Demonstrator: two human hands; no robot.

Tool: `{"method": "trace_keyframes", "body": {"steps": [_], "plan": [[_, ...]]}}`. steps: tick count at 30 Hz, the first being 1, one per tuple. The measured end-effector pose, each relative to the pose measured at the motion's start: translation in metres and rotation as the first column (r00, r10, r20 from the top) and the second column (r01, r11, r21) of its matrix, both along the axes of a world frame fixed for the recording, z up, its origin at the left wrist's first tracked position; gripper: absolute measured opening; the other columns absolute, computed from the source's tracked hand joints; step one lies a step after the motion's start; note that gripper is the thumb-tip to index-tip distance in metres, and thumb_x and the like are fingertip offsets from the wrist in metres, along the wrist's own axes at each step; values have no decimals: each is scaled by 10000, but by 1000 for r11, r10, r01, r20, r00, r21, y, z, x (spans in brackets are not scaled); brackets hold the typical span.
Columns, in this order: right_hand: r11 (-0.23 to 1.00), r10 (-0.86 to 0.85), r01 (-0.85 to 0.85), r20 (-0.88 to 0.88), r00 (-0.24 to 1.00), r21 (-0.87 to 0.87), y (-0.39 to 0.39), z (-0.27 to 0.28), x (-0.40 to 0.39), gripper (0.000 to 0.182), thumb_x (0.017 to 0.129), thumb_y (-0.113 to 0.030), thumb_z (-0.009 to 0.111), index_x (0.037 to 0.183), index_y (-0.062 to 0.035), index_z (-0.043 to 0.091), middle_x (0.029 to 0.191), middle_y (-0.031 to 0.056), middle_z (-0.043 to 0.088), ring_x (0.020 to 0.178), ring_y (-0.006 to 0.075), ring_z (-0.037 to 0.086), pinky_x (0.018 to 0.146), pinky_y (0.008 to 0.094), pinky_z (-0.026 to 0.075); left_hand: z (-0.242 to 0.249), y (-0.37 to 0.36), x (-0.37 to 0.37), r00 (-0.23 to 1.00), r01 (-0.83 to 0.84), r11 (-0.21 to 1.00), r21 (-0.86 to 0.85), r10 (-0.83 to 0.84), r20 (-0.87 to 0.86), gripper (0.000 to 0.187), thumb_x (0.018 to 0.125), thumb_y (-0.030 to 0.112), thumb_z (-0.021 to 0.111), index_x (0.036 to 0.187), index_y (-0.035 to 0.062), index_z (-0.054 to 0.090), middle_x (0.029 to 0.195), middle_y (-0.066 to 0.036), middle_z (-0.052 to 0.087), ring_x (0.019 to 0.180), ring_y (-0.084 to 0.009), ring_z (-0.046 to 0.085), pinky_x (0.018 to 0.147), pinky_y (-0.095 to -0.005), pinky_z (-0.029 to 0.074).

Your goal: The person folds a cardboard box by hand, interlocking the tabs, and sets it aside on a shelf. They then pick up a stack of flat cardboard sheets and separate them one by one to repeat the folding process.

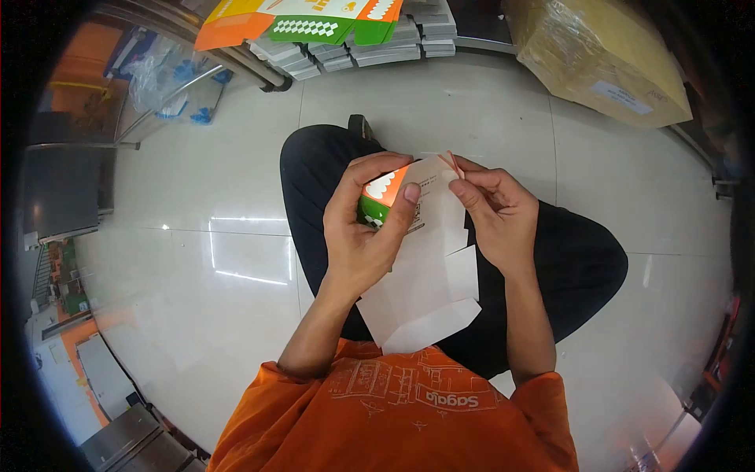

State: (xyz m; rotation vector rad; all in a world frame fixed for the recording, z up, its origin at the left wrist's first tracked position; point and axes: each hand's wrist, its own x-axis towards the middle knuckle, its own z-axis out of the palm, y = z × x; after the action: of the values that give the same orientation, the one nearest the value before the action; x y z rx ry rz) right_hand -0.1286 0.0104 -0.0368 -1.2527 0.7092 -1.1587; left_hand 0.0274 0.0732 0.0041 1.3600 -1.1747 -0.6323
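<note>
A partly folded cardboard box (429,279) lies over my lap, its plain white inside facing up and its lower flaps spread. Orange and green print with white shapes shows on its upper left part. My left hand (366,224) is wrapped round that printed part, with the thumb pressed on a panel bearing small print. At the box's upper right corner, my right hand (495,208) pinches a narrow orange-edged flap (451,165) between thumb and fingers. Parts of the box under both hands are hidden.
Flat printed orange and green cardboard (314,23) rests on stacked grey-white sheets (385,51) ahead. A large plastic-wrapped carton (598,59) stands at the upper right. Clear plastic bags (169,82) are at the upper left. My crossed legs (582,256) rest on the tiled floor (212,315).
</note>
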Motion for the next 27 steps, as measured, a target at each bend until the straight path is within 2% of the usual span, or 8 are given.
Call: {"method": "trace_keyframes", "body": {"steps": [4,7,9,13,15,20,22,27], "plan": [[999,-22,24,-50,999,42,2,0,1,110,904,-26,655,971,57,631,1102,181,682,997,173,655,851,278,537,-3,-2,2,992,17,997,-72,-9,123,265,848,59,704,1086,-2,606,1077,-129,620,982,-200,607,854,-297,474],[993,-107,95,-213,971,-64,5,0,3,103,915,-22,633,973,61,614,1093,181,687,981,188,672,823,291,549,-2,-3,0,989,33,996,-80,-21,149,287,832,59,722,1086,0,603,1072,-133,619,976,-206,610,847,-299,479],[915,-288,147,-355,889,-375,8,2,8,93,920,-17,618,967,60,595,1078,191,687,956,203,687,793,307,562,-3,-3,-3,988,35,997,-74,-23,156,306,821,63,736,1088,0,602,1070,-134,619,974,-206,610,846,-300,481],[931,-295,213,-268,917,-295,10,-2,11,64,885,50,624,931,55,580,1081,216,677,963,235,689,758,329,571,-6,-1,-6,996,84,994,-63,-85,-10,430,778,122,806,1126,3,584,1122,-128,625,1027,-191,601,888,-302,488],[937,-277,222,-187,943,-271,7,-6,12,70,874,65,629,922,53,580,1100,222,668,957,226,686,731,313,572,-11,-3,-3,904,170,985,-35,-170,-392,467,769,174,811,1139,7,579,1190,-131,628,1101,-179,585,927,-314,488],[961,-131,137,42,991,-241,3,-8,12,107,844,83,665,894,42,580,1095,205,659,899,171,673,659,252,556,-4,3,-1,912,144,988,56,-111,-396,489,822,241,761,1215,5,592,1138,-85,663,972,-123,627,828,-257,525],[1000,-25,24,78,997,11,9,5,10,135,822,79,699,851,32,576,1031,166,663,855,137,656,649,243,540,-2,5,-2,919,136,985,104,-87,-385,442,843,249,744,1190,5,614,1093,-77,675,943,-114,628,809,-249,521],[1000,20,-18,114,993,-23,8,-2,5,247,821,65,715,983,31,532,917,142,671,798,121,654,634,234,529,7,2,-8,904,136,974,180,-48,-426,349,910,287,679,1111,3,673,961,-53,697,863,-92,624,748,-226,508]]}}
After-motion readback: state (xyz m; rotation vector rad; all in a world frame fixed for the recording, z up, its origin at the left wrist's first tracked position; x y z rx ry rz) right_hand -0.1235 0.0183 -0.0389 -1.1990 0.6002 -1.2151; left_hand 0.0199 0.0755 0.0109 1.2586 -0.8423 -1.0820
